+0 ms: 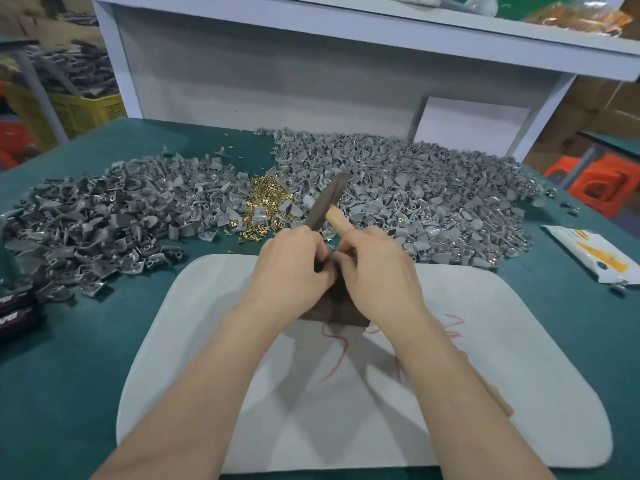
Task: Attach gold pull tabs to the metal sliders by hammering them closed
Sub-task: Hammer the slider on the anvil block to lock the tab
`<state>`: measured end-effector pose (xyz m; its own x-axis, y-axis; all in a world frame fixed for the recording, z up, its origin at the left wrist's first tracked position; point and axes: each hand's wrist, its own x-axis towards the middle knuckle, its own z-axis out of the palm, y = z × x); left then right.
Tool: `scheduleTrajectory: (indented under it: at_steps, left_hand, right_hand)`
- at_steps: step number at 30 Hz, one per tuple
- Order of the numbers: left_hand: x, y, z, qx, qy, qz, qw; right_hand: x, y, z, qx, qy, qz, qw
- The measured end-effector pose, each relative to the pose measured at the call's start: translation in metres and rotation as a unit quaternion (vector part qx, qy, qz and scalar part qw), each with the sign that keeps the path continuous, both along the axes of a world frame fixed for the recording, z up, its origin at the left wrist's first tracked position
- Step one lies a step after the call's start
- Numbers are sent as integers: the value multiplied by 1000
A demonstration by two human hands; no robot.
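My left hand [291, 261] and my right hand [377, 268] meet over a dark block [332, 315] on a white mat [485, 375]. Their fingertips pinch a small grey slider [329, 258] that is mostly hidden. My right hand also grips a hammer; its dark metal head [327, 202] sticks up past the fingers, and its wooden handle [500, 398] runs back under my right forearm. A small heap of gold pull tabs [266, 199] lies just beyond the hands, between two big heaps of grey sliders, one on the left [104, 220] and one on the right [433, 195].
The table has a green cover [69, 375]. A white and yellow packet [585, 254] lies at the right edge, and black objects [17, 306] at the left edge. A white shelf unit [311, 81] stands behind the heaps. Beyond the table are a yellow crate [90, 112] and orange stools [595, 181].
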<state>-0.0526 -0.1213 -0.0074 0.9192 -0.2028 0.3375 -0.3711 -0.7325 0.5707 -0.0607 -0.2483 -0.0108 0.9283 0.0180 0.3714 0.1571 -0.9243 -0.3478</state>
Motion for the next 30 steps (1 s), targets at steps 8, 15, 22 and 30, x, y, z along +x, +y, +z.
scheduleTrajectory:
  at_steps: [8, 15, 22, 30]
  left_hand:
    - [1, -1, 1, 29, -10, -11, 999]
    - [3, 2, -2, 8, -2, -13, 1000]
    - [4, 2, -3, -2, 6, -11, 1000]
    - [5, 2, -4, 6, -1, -11, 1000]
  right_hand:
    - [0, 2, 2, -58, 0, 3, 998]
    - [4, -11, 5, 90, 27, 40, 995]
    - [3, -16, 6, 183, 55, 2, 982]
    - [-4, 0, 5, 74, 23, -16, 997]
